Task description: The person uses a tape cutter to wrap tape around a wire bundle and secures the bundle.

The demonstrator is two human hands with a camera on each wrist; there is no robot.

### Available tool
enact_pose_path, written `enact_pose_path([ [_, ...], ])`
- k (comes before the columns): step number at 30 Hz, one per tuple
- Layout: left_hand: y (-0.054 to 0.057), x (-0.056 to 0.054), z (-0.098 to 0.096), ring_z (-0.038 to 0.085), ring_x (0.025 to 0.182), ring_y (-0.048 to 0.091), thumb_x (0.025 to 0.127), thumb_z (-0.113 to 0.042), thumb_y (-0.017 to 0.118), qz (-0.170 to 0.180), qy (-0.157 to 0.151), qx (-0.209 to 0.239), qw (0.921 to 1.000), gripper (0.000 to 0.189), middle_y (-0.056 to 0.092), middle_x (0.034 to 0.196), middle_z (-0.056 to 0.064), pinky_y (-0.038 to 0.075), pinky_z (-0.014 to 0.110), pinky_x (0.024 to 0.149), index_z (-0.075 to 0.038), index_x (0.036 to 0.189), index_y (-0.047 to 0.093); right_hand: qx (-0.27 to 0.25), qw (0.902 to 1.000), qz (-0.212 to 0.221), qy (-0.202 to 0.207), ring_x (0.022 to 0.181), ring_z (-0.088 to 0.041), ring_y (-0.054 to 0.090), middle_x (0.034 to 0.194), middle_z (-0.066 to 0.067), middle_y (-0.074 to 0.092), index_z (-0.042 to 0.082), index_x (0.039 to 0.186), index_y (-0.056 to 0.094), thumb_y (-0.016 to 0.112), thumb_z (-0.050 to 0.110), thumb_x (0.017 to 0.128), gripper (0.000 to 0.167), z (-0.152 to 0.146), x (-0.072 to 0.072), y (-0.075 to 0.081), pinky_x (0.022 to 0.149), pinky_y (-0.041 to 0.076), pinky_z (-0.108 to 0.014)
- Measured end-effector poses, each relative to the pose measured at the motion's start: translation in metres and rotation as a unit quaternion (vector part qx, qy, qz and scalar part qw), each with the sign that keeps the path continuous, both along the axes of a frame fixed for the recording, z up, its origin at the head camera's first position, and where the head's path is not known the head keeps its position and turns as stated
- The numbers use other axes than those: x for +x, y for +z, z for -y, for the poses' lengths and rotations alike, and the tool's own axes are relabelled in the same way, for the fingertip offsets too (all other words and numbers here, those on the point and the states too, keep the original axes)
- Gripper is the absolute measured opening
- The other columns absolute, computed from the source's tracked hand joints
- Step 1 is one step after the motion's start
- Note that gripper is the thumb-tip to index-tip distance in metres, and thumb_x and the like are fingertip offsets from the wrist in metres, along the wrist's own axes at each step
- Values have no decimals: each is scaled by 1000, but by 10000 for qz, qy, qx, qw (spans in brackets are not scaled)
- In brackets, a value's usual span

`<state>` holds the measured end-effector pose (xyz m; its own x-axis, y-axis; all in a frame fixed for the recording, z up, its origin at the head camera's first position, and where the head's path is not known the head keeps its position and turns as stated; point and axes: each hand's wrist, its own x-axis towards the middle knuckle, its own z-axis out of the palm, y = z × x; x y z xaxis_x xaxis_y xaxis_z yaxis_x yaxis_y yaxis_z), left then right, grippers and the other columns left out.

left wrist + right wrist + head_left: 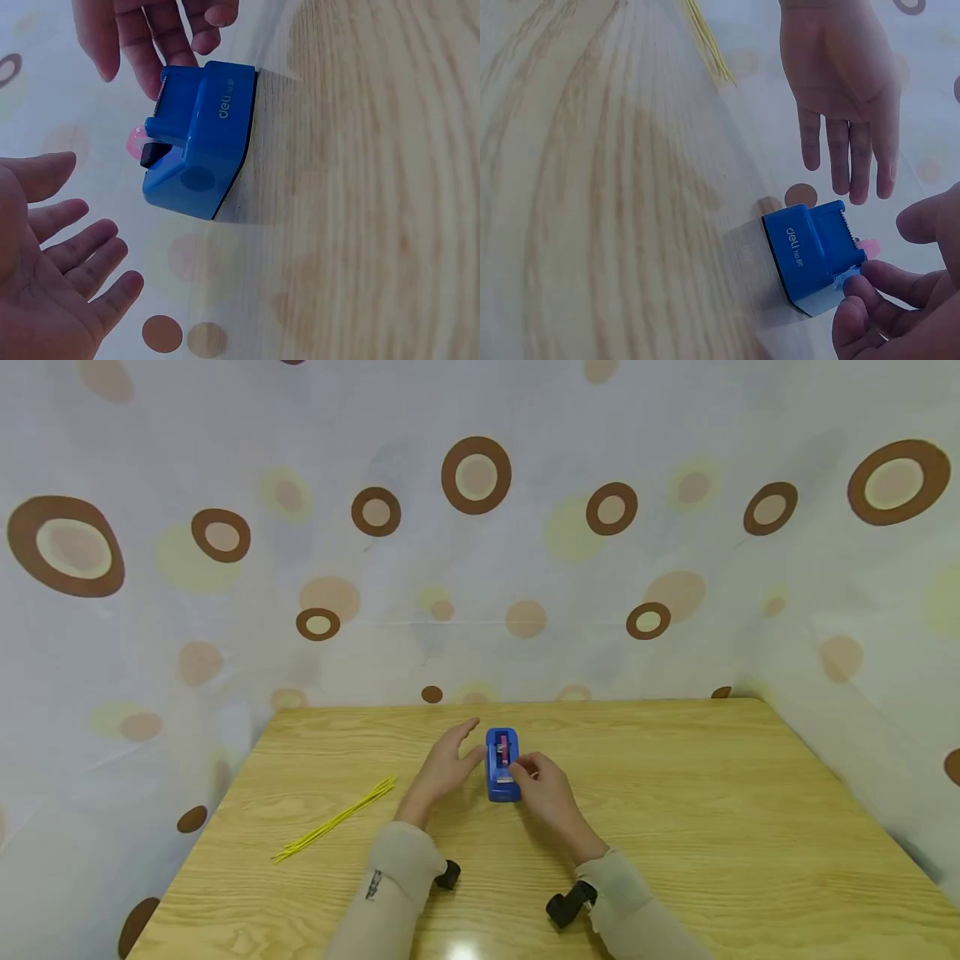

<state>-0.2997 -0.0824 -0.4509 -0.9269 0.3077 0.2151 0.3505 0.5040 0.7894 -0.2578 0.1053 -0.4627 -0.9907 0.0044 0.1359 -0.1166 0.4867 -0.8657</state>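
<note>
A blue tape dispenser (502,790) marked "deli" stands on the table, with a pink piece (505,750) in its top opening. To its left is my left hand (448,764), fingers extended and nothing held. In the left wrist view the left palm (52,262) shows bare, apart from the dispenser (214,131). My right hand (546,789) is at the dispenser's right side. In the right wrist view, the right hand's fingers (900,281) bend loosely close by the dispenser (806,251), with the thumb apart from them. Whether a fingertip touches it, I cannot tell.
A bundle of thin yellow sticks or wires (333,820) lies slantwise on the wooden table (712,827), left of my left forearm. Black wrist cameras (572,903) are strapped at both cuffs. A patterned cloth (480,568) hangs behind the table.
</note>
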Motion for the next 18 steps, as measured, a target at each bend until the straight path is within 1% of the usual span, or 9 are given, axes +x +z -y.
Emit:
enact_pose_path([
  [4,-2,-3,-3,33,141,34,103,-23,55,86,-46,10,10000,54,38,153,13,28,49,112,-9,152,38,-93,9997,226,-81,87,-24,56,96,-11,63,-4,110,65,58,19,100,26,1,-3,-3,72,46,-34],
  [7,-2,-6,-5,31,142,31,103,-24,55,109,-91,-4,9999,54,37,154,11,26,47,114,-11,153,37,-152,9992,355,-110,86,-24,56,95,-12,63,-5,110,65,58,20,100,28,1,-5,-5,72,48,-34],
  [11,-4,-11,-7,32,143,30,103,-21,54,108,-221,62,9997,54,37,154,13,24,47,115,-7,152,37,-225,9989,395,-89,89,-24,58,97,-13,65,-6,110,66,58,19,100,29,1,-7,-5,77,49,-38],
  [13,-7,-13,-8,32,143,29,103,-19,54,172,-267,99,9994,53,36,155,14,24,47,115,-5,152,36,-305,9987,415,-47,89,-24,58,97,-12,65,-6,109,67,59,19,99,28,1,-7,-6,78,49,-38],
  [18,-13,-16,-8,33,144,28,104,-15,53,344,-370,215,9985,52,34,155,16,24,49,114,-4,152,36,-522,9974,494,45,85,-21,56,93,-10,63,-5,106,67,60,16,98,23,2,-5,-7,74,48,-33],
])
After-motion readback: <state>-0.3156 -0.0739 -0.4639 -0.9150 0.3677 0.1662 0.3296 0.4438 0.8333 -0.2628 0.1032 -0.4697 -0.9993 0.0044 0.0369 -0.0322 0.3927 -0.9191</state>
